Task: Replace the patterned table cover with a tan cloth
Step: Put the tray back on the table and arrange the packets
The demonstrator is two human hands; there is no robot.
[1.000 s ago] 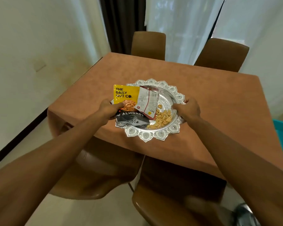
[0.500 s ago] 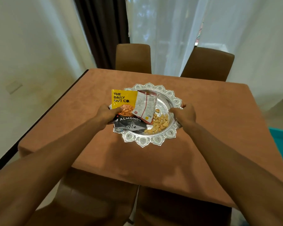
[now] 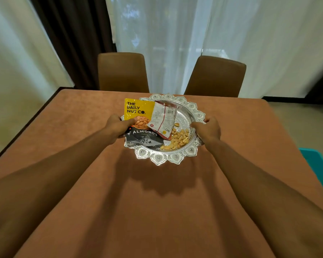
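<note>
A tan cloth [image 3: 175, 211] covers the whole table. Over its middle I hold an ornate silver tray [image 3: 158, 157] with a scalloped rim. My left hand [image 3: 116, 127] grips the tray's left rim and my right hand [image 3: 208, 130] grips its right rim. In the tray lie a yellow and black almond packet [image 3: 138, 108], a white and red packet [image 3: 163, 119] and loose nuts [image 3: 178, 139]. The tray casts a shadow on the cloth beneath it. No patterned cover is in view.
Two brown chairs [image 3: 122, 71] [image 3: 215, 76] stand at the table's far side, before white sheer curtains and a dark drape. A teal object [image 3: 319, 168] sits at the right edge. A pale wall runs along the left.
The tray has travelled further over the table toward its middle, both hands still on its rim. My view has moved forward, so the near chairs have dropped out of sight.
</note>
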